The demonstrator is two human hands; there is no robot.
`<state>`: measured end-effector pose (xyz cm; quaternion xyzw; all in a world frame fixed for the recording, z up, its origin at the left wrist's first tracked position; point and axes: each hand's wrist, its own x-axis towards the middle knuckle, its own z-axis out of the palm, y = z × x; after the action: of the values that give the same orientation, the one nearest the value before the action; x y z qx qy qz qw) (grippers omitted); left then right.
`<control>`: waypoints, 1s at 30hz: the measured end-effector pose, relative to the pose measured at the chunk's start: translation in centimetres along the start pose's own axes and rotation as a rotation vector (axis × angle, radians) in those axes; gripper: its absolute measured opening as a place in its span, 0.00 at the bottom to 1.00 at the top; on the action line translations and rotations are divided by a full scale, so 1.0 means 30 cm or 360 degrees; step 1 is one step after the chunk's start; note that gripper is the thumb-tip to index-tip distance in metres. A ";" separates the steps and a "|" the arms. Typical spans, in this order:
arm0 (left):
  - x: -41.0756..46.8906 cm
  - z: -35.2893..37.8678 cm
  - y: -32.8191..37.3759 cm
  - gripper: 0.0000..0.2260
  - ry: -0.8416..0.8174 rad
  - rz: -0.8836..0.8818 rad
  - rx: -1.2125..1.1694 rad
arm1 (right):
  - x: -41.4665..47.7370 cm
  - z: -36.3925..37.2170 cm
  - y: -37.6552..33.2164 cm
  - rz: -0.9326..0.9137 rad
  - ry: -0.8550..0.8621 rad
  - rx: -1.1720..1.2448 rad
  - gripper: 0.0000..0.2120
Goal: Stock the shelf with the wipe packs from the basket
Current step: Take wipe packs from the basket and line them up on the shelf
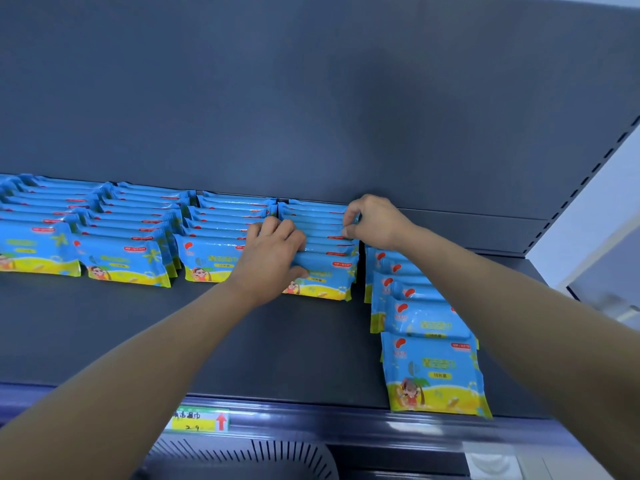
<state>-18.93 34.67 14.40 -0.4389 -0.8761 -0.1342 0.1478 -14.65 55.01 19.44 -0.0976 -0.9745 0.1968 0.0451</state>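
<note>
Both hands are up on the shelf [242,334], busy with one row of wipe packs [322,233]. The left hand [273,258] grips the front of that row, fingers curled over the pack tops and thumb pressed to the front pack's face. The right hand [375,221] pinches the right-hand edge of packs further back in the same row. Left of the left hand stand three more rows [124,237], upright and tidy. Under the right forearm a looser line of packs [433,372] runs toward the shelf's front lip. Below the left forearm a price tag [201,420] is clipped to the edge.
</note>
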 end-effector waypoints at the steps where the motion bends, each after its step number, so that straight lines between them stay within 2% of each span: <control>1: 0.004 -0.002 0.000 0.18 -0.0002 0.0004 0.0011 | -0.009 0.000 -0.006 -0.0010 0.0060 -0.0022 0.06; 4: 0.008 -0.005 0.002 0.18 -0.0015 0.0015 0.0053 | -0.047 0.006 -0.047 -0.0110 0.0154 -0.0035 0.05; 9: -0.002 -0.028 -0.005 0.13 -0.0056 0.0003 -0.0074 | -0.101 0.042 -0.083 -0.0232 -0.0091 -0.0134 0.06; 12: -0.035 -0.047 -0.019 0.11 -0.0077 0.0013 -0.0214 | -0.102 0.044 -0.075 -0.0203 -0.0094 -0.0123 0.03; 17: -0.112 -0.085 -0.067 0.10 -0.0174 -0.0048 -0.0296 | -0.107 0.078 -0.092 -0.0197 -0.0112 -0.0389 0.14; 23: -0.174 -0.132 -0.120 0.08 -0.0209 -0.0164 -0.0358 | -0.111 0.085 -0.137 -0.0100 -0.0048 -0.0561 0.09; 30: -0.162 -0.105 -0.103 0.11 -0.0133 -0.0158 -0.0249 | -0.122 0.084 -0.129 0.0041 -0.0023 -0.0431 0.11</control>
<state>-18.22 28.19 15.14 -0.4104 -0.8890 -0.1909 0.0695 -12.07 49.80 18.47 -0.1138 -0.9911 0.0648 0.0221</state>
